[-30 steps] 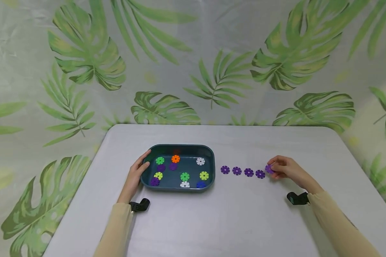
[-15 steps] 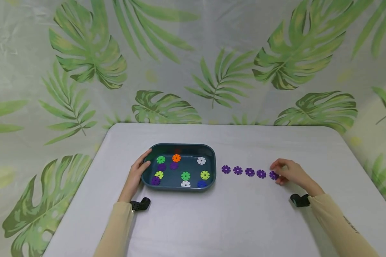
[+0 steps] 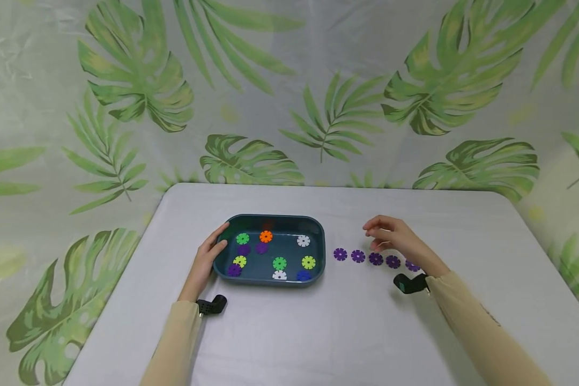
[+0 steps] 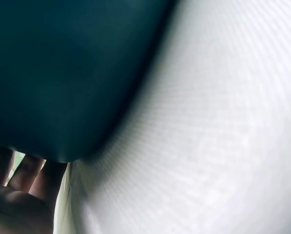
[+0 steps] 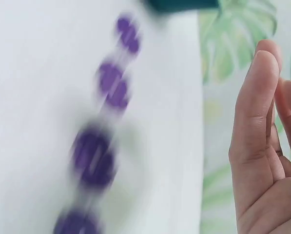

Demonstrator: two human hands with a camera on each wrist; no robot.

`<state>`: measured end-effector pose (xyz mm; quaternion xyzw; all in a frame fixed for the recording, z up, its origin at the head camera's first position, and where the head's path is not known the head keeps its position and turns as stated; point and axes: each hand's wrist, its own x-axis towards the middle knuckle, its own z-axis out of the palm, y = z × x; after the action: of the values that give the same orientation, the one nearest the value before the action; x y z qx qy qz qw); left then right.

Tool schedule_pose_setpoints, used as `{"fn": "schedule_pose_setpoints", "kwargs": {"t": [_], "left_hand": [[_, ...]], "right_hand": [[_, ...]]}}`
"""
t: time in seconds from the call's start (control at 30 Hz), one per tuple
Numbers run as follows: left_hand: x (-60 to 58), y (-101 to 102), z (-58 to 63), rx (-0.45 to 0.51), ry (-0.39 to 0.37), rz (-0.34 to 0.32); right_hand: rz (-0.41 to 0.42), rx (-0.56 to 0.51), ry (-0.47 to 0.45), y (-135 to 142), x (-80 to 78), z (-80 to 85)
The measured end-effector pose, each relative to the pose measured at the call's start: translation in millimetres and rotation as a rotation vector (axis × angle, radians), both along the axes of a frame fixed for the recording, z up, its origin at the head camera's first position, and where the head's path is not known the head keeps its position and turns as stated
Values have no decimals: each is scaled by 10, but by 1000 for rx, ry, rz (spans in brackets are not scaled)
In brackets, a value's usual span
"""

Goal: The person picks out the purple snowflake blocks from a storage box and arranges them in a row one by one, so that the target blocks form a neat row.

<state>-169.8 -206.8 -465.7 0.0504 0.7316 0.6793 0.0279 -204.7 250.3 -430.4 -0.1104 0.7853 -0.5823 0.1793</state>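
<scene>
A dark teal tray stands left of the middle of the table, and my left hand holds its left end, thumb at the rim. In the left wrist view the fingers show beyond the tray's wall. My right hand is in the air over the row of purple notched discs, holding nothing, fingers loosely bent. That row runs right from the tray: a first disc, then a second disc, several in all. The rightmost disc is partly hidden by the right wrist.
Inside the tray lie more notched discs: an orange disc, a green disc, a white disc, a yellow disc, a blue disc and several purple ones. A leaf-patterned curtain hangs behind the white table.
My right hand set a purple disc down at the right end of the row, let go, and moved left and up. The left hand stays on the tray.
</scene>
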Motion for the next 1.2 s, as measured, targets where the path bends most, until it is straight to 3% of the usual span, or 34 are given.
{"fn": "schedule_pose_setpoints", "kwargs": {"t": [0.3, 0.67, 0.93, 1.2], "left_hand": [[3, 2, 1, 6, 0, 0], [3, -7, -7, 4, -2, 2], [2, -10, 3, 3, -10, 5], [5, -8, 22, 11, -21, 0]], "right_hand": [[130, -93, -53, -908, -218, 197], [367, -55, -82, -1821, -377, 136], [389, 65, -160, -2226, -472, -10], [424, 217, -167, -2389, -472, -95]]}}
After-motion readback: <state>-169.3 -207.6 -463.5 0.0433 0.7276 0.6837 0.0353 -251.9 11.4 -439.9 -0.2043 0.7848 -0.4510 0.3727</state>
